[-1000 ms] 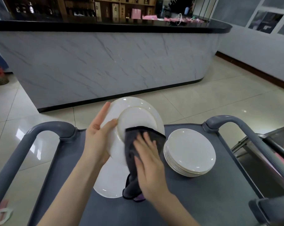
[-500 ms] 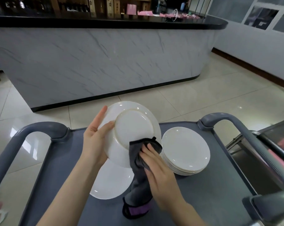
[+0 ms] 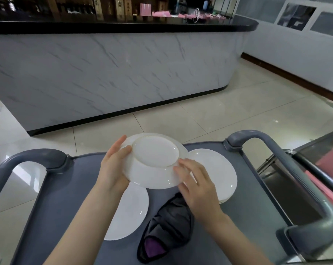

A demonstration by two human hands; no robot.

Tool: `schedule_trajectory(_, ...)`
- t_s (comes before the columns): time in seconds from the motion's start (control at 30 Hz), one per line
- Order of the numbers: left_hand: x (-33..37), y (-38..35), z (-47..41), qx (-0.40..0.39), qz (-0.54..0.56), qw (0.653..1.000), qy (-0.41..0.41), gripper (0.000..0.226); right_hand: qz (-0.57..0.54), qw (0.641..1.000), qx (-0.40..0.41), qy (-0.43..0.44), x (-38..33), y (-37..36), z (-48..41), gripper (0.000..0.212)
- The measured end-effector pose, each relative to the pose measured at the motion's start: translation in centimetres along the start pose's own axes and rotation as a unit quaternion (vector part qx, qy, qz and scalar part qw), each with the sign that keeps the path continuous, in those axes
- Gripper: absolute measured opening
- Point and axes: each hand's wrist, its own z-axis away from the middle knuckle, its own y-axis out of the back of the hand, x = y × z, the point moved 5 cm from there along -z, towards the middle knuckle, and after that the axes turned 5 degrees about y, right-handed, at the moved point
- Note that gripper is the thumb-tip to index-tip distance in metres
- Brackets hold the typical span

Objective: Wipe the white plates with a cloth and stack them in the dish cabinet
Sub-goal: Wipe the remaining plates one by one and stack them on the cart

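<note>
I hold a white plate (image 3: 154, 161) upside down above the grey cart (image 3: 70, 197), its foot ring facing up. My left hand (image 3: 114, 165) grips its left rim, thumb on top. My right hand (image 3: 196, 186) grips its right rim, fingers spread over the edge. A dark grey cloth (image 3: 167, 226) with a purple inside lies loose on the cart below my right wrist. A stack of white plates (image 3: 219, 169) sits on the cart to the right. One single white plate (image 3: 127, 213) lies flat at the left, partly under my left forearm.
The cart has raised grey handles at the far left (image 3: 28, 159) and far right (image 3: 257, 138). A marble-fronted counter (image 3: 112, 73) with a black top stands across the tiled floor. A metal trolley frame (image 3: 295, 169) stands at the right.
My right hand has let go of the cloth, which now lies on the cart, and has taken the plate's right rim. The plate has tipped from upright to nearly level.
</note>
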Motion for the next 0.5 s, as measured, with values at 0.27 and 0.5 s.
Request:
schedule_trajectory(0.27, -1.7, -6.2, -0.7, -0.057, -0.064, 0.993, 0.08, 0.025, 0.014, 0.991, 0.077, -0.11, 6.3, 3.4, -2.1, 0.017)
schedule_trajectory(0.5, -3.6, -8.1, -4.0, -0.022, -0.587, 0.791, -0.171, 0.012, -0.18, 0.895, 0.013, -0.409, 13.9, 5.6, 0.5, 0.006)
